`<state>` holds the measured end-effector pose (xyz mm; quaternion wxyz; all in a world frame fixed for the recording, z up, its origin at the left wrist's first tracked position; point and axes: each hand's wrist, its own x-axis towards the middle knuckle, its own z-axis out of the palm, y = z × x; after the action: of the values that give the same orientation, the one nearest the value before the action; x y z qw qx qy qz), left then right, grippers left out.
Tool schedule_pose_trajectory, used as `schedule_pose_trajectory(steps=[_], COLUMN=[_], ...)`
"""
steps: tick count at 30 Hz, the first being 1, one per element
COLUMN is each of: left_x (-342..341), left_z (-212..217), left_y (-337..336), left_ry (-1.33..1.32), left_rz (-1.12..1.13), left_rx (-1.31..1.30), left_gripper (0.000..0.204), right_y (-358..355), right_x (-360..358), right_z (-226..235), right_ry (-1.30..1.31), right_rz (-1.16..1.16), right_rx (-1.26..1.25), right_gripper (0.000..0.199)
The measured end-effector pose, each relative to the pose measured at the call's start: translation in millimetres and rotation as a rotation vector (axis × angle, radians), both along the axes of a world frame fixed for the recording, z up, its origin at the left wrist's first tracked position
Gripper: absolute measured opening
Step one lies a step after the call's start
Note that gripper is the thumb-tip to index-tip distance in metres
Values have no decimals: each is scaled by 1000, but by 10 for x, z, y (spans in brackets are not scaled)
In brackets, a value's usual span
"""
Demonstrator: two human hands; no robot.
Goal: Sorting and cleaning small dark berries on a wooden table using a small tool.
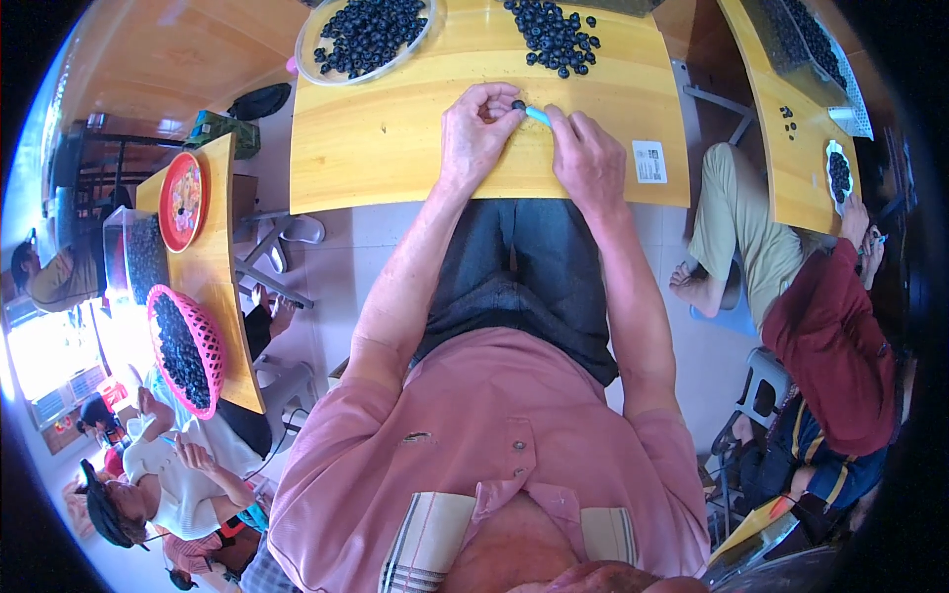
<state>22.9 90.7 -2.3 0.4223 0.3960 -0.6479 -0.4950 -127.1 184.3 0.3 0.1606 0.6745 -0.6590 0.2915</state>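
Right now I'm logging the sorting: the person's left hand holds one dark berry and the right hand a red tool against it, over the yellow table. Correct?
Nearly. In the head view the tool is light blue, not red. The left hand does pinch a dark berry, the right hand holds the tool, over the yellow table.

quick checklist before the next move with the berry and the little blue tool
1. Berry pinched in left hand fingertips: ok.
2. Light blue tool held by right hand, tip at the berry: ok.
3. Both hands resting on the yellow table: ok.
4. Loose berry pile ahead of the hands: ok.
5. Clear tray of berries, upper left: ok.
6. Berry's condition: cannot tell.
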Motion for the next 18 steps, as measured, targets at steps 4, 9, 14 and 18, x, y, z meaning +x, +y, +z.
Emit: schedule_pose_trajectory(steps=[4,9,14,18], left_x=[-3,8,1,-11], left_z=[2,-22,-53,-47], left_y=[12,19,-7,-19], left_ry=[2,-26,-3,95], left_rz=[-6,-7,-14,17], left_rx=[26,-6,-17,13], left_gripper=[29,30,32,30], right_y=[3,22,-5,-61], right_x=[-1,17,-6,-23], right_z=[-23,-12,-38,10], right_ry=[6,5,-21,-27], right_rz=[-5,-22,-63,-155], right_rx=[4,29,65,156], right_gripper=[30,30,28,24])
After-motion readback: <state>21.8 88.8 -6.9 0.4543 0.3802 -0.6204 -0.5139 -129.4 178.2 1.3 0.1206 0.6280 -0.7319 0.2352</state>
